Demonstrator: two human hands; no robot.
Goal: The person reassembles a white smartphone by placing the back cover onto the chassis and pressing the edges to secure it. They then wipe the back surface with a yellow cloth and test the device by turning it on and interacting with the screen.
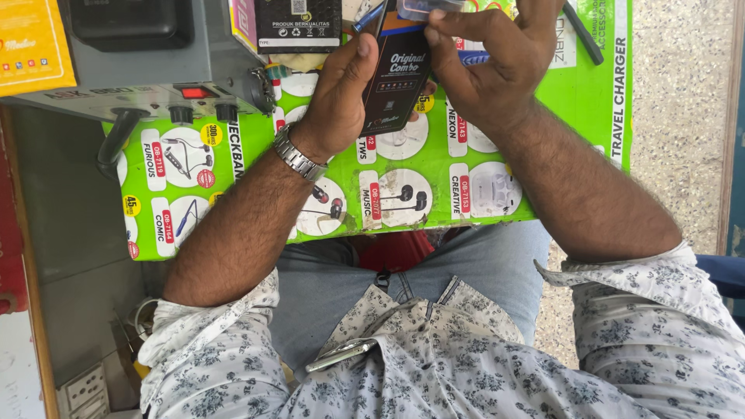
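Tucked into the floral shirt's pocket (434, 365), closest to the lens, sits a slim phone (339, 354). Beyond it, both forearms reach over a green printed mat (403, 194) to 1 narrow black box (400, 81), held between the 2 hands. The left hand (341, 93), a metal watch (299, 157) at its wrist, clasps the box's edge with thumb and fingers curled around it. The right hand (489, 66) pinches a clear plastic piece (423, 8) at the box's far end, fingertips pressed together on it. By my judgement the package is only starting to open: the box looks intact, its contents hidden. Left of the grip stands a grey device with knobs (155, 85).
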